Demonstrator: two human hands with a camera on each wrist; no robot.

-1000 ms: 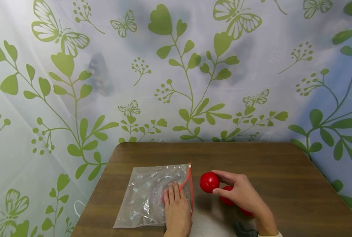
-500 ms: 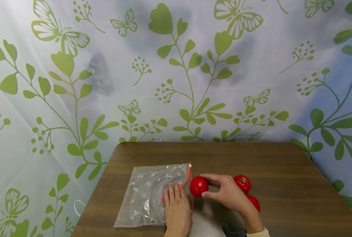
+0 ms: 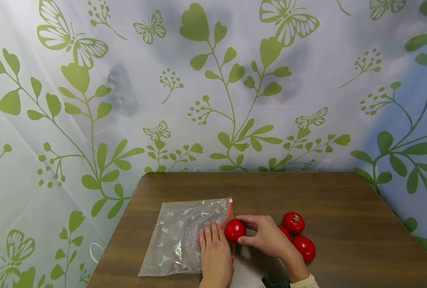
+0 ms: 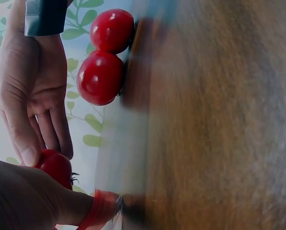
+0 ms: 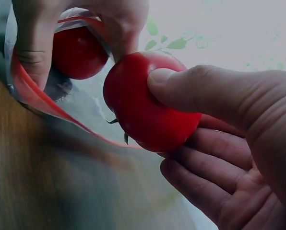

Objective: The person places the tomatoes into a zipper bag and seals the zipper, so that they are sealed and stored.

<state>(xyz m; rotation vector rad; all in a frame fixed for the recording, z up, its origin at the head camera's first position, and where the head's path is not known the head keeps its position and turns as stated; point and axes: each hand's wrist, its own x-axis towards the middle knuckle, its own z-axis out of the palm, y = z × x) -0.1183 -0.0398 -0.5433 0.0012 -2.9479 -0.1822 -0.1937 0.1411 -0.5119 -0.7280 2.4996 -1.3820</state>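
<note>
My right hand (image 3: pixel 265 236) pinches a red tomato (image 3: pixel 235 231) between thumb and fingers, right at the mouth of a clear zip bag (image 3: pixel 175 218). My left hand (image 3: pixel 214 254) lies over the bag with its fingers straight, beside the red zip edge (image 3: pixel 230 212). In the right wrist view, the left thumb (image 5: pixel 33 62) is at the spread mouth. Another tomato (image 5: pixel 79 52) sits inside the bag, mostly hidden by the left hand in the head view. A small green stem shows on the held tomato's underside.
Right of my right hand, three tomatoes rest on the brown wooden table (image 3: pixel 350 224): one at the back (image 3: pixel 294 223), one in front (image 3: pixel 303 249), and a third partly hidden by the hand. A leaf-patterned curtain (image 3: pixel 213 100) hangs behind the table.
My right hand has carried the tomato leftward, from beside the other tomatoes to the bag's mouth, uncovering more of those on the table. The left hand stays on the bag.
</note>
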